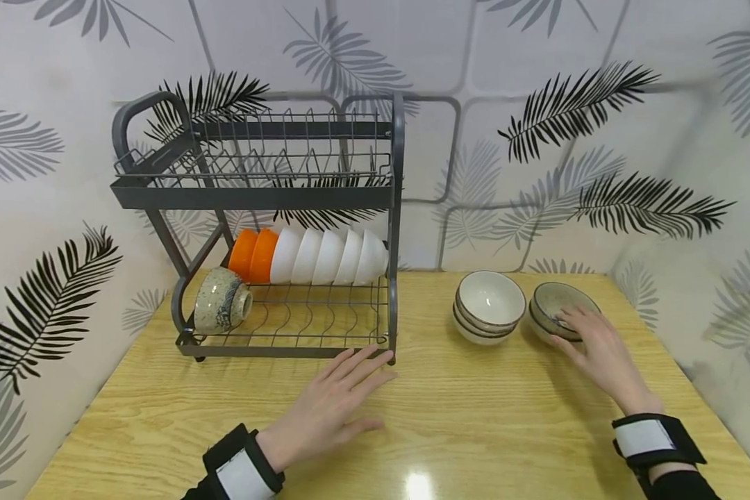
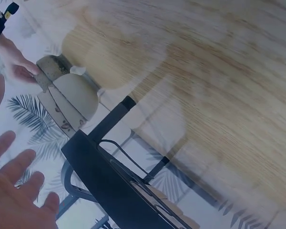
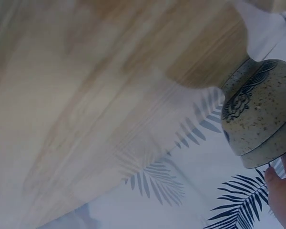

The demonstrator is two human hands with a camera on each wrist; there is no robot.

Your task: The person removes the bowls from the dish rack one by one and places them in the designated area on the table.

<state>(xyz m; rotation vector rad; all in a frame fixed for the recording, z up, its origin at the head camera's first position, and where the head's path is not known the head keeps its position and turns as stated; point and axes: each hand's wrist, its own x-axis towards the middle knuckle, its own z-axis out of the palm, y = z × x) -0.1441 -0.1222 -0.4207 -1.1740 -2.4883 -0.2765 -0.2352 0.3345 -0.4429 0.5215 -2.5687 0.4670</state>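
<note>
Grip unclosed both sides: right hand (image 1: 603, 353) has extended fingers at the five-o'clock rim of speckled bowls (image 1: 553, 295), three o'clock from white bowls (image 1: 490, 300); left hand (image 1: 326, 414), fingers spread, is at the dish rack's (image 1: 256, 199) five o'clock.

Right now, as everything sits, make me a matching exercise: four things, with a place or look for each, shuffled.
1. Left hand
2. Right hand
3. Orange bowls
4. Rack

A. Dark grey, two-tiered
B. At the rightmost stack
C. Next to white bowls
D. In front of the rack

Pairs: 1-D, 2-B, 3-C, 4-A
</note>
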